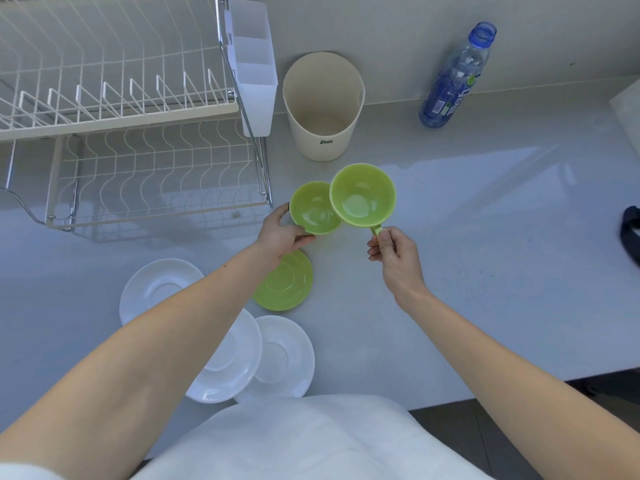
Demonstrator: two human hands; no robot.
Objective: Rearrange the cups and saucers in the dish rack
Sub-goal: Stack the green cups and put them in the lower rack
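While both tiers of the dish rack (152, 174) stand bare, the left hand (280, 233) clasps one green cup (313, 211) by its rim; the right hand (393, 252) pinches the second green cup (362, 195) by its handle, apparently for racking. Saucers wait on the counter (467, 237).

The left hand (282, 233) grips a green glossy cup (313, 211) by its near rim, just right of the white two-tier wire dish rack (138, 109). The right hand (393, 249) pinches the handle of a second green cup (362, 195), whose rim overlaps the first cup's, further right of the rack. A green round saucer (287, 284) lies on the pale grey countertop (467, 237) in front of the rack's right corner, with three white saucers (156, 285) (228, 358) (284, 356) nearer the person. A cream cylindrical container (323, 109) stands just right of the rack, and a blue plastic bottle (453, 81) stands well to the rack's right.
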